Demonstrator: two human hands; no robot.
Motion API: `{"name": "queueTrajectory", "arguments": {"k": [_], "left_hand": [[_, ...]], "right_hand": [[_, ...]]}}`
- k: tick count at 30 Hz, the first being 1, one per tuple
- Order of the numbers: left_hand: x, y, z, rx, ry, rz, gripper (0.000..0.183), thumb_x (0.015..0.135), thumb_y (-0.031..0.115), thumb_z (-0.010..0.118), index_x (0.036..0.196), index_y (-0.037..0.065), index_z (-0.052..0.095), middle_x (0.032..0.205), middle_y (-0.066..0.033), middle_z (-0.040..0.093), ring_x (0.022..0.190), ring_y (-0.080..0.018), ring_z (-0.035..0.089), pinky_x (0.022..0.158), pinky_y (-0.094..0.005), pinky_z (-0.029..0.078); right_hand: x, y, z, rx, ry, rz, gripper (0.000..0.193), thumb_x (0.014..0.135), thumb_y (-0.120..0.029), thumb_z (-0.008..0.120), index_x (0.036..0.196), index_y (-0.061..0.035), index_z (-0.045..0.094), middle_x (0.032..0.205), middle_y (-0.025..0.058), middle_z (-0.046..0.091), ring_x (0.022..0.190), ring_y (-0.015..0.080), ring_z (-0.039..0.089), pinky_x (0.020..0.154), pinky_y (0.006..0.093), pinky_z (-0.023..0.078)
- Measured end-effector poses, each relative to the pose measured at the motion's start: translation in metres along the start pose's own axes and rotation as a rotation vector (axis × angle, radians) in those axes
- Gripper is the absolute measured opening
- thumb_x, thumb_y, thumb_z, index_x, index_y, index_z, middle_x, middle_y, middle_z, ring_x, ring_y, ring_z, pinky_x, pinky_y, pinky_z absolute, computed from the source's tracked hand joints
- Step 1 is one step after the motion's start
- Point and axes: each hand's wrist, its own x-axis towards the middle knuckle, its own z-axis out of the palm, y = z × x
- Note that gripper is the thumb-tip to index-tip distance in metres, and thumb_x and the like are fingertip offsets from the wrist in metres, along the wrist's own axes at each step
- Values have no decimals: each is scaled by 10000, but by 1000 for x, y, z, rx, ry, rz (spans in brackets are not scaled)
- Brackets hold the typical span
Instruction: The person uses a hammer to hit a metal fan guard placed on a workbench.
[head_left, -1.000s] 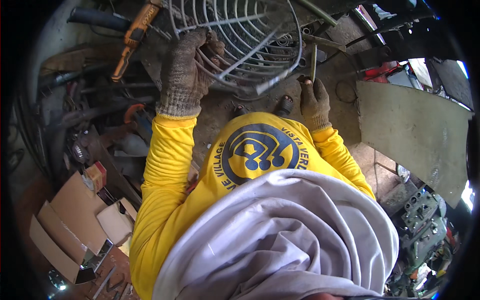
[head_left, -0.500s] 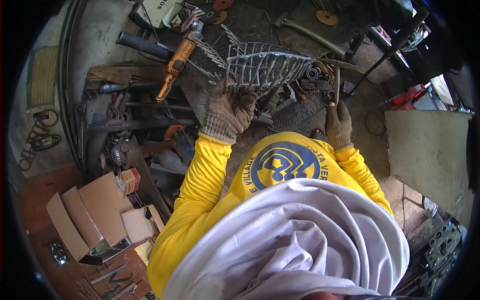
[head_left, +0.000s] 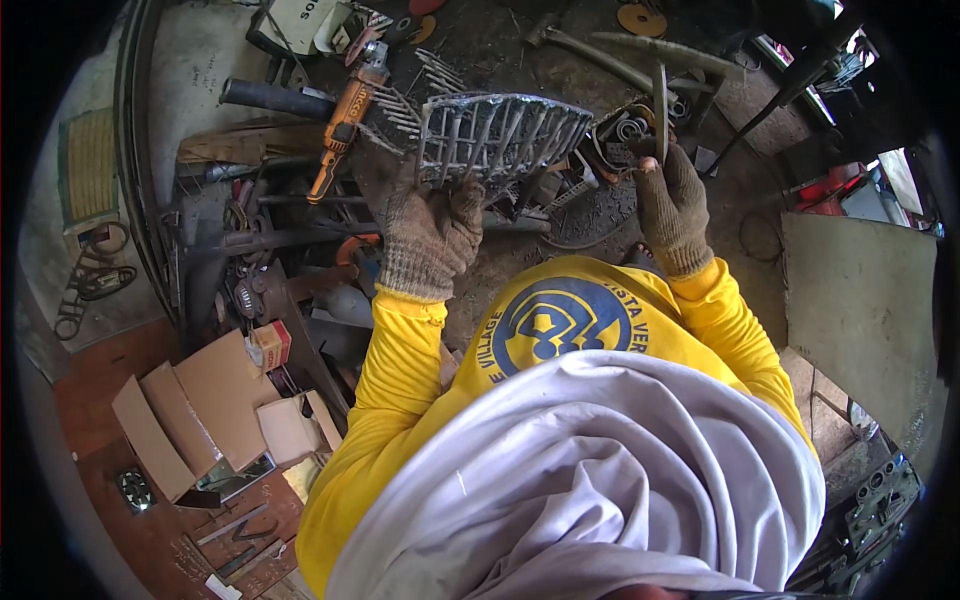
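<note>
My left hand [head_left: 432, 232], in a brown knit glove, grips the near edge of a welded metal grate [head_left: 505, 130]. The grate is a curved frame of parallel rods, tilted up over the workbench. Over on the right, my gloved right hand [head_left: 672, 208] is closed round the handle of a chipping hammer [head_left: 670, 54]. The hammer stands upright in the hand, its long slim head crosswise at the top and apart from the grate. A bare fingertip shows through the right glove.
An orange angle grinder [head_left: 345, 130] lies left of the grate, beside short rods [head_left: 402, 112]. Behind, a larger hammer [head_left: 590, 55] and a cutting disc [head_left: 641, 19] rest on the dark bench. A metal sheet [head_left: 855, 310] stands at right; an open cardboard box [head_left: 215, 400] sits at lower left.
My left hand has shifted left and slightly nearer, and the grate has moved left and turned. My right hand has lifted the chipping hammer higher and farther away.
</note>
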Motion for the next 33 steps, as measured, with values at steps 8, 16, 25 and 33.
{"name": "queueTrajectory", "arguments": {"k": [8,16,25,33], "left_hand": [[-3,-13,23,41,-38,75,459,1007,474,547,1156,48,630,1037,-162,704,922,-308,715,745,-430,666],[10,-16,25,52,109,87,450,1015,463,542,1197,56,601,1123,-154,680,957,-313,707,751,-408,671],[5,-21,37,54,-114,163,386,1042,365,521,1245,44,589,1199,-188,648,1084,-345,661,862,-436,643],[3,-24,44,6,-112,144,401,1005,280,608,1283,-3,553,1240,-218,628,1141,-363,642,886,-452,636]], "right_hand": [[35,-38,2,135,-91,-95,398,942,-306,701,1173,10,625,842,80,686,739,143,660,644,280,513],[44,-39,-8,42,-193,43,385,928,-211,736,1226,0,613,1059,65,633,965,139,590,858,293,489],[50,-14,-11,117,-138,75,407,934,-328,720,1161,-4,625,943,101,703,827,154,672,709,295,526],[43,7,-18,183,-60,126,328,953,-276,698,1155,-25,634,896,51,688,757,95,602,668,262,485]]}}
